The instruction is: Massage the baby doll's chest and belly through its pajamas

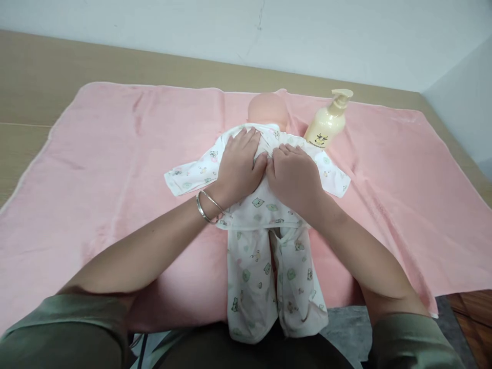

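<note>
A baby doll (267, 107) lies on a pink blanket, its bald head toward the wall and no face showing. It wears a white printed top (257, 207) and matching trousers (251, 279), whose legs hang over the near edge. My left hand (241, 164), with silver bangles at the wrist, rests flat on the upper part of the top, fingers stretched out. Beside it my right hand (294, 174) lies on the other side of the top, fingers extended and a little bent. Both thumbs nearly meet in the middle. Neither hand grips anything.
A cream pump bottle (326, 123) stands or leans on the blanket behind the doll's right-hand sleeve in view. The pink blanket (115, 154) covers most of the wooden table (31, 66) and hangs over its front. A white wall (192, 31) rises behind.
</note>
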{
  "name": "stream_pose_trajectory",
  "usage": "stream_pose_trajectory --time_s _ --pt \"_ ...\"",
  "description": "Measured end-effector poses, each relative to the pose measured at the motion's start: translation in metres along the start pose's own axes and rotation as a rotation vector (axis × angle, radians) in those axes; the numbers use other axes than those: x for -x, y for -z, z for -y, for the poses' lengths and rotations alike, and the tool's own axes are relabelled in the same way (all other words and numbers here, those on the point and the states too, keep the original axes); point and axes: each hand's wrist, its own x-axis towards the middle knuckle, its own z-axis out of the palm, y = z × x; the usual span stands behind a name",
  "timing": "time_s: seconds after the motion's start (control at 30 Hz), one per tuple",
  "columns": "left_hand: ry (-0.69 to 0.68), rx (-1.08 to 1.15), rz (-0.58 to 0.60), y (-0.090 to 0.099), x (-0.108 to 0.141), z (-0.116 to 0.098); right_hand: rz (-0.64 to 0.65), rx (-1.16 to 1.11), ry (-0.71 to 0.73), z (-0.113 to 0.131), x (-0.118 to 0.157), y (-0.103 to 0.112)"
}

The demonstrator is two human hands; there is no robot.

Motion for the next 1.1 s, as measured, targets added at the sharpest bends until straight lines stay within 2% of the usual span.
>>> stream_pose_trajectory --time_s 0.2,0.3,0.43,0.63,0.8,0.97,1.1 --pt "0.002 0.033 -0.063 -0.006 0.004 0.002 0.012 -0.141 -0.021 -0.024 -0.023 -0.022" --pt "-0.002 0.062 -0.104 -0.008 0.005 0.005 -0.013 -0.19 -0.044 -0.027 -0.024 -0.017" --pt "-0.021 0.081 -0.151 -0.012 0.006 0.01 -0.168 -0.191 -0.057 -0.022 -0.019 -0.006" --pt "-0.027 0.063 -0.175 -0.013 0.006 0.01 -0.046 -0.162 -0.022 -0.021 -0.021 -0.014" --pt "-0.028 0.062 -0.165 -0.012 0.007 0.009 -0.204 -0.135 -0.041 -0.022 -0.019 -0.008" --pt "-0.031 0.081 -0.165 -0.012 0.006 0.01 -0.073 -0.146 -0.019 -0.024 -0.02 -0.014" --pt "-0.041 0.091 -0.169 -0.013 0.005 0.011 -0.161 -0.172 -0.044 -0.029 -0.021 -0.012"
